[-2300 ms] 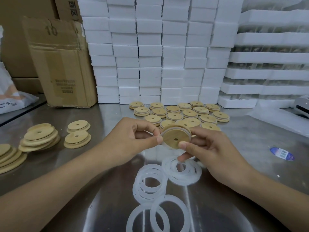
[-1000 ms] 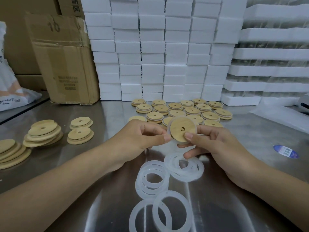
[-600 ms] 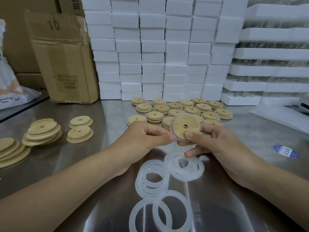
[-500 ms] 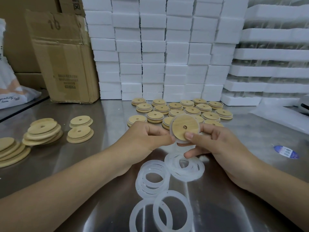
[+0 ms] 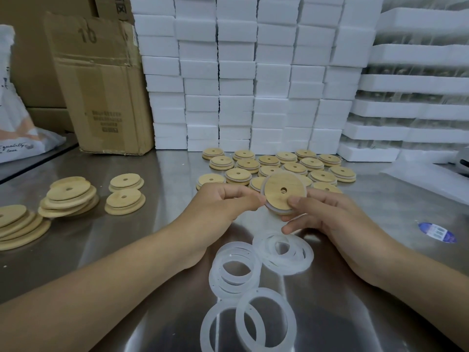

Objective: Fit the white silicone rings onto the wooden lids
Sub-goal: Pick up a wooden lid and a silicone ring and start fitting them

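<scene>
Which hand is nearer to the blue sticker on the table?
Right. The right hand holds the wooden lid with the blue sticker lying off to its right; the left hand pinches the lid's opposite edge, farther from the sticker.

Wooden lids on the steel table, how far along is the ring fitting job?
Seemingly done: the ringed lids in rows by the foam blocks, several showing a white edge. In hand: the left hand and right hand pinch the held lid, a ring showing at its rim. Left: the bare lids stacked at the left and the loose rings in front.
</scene>
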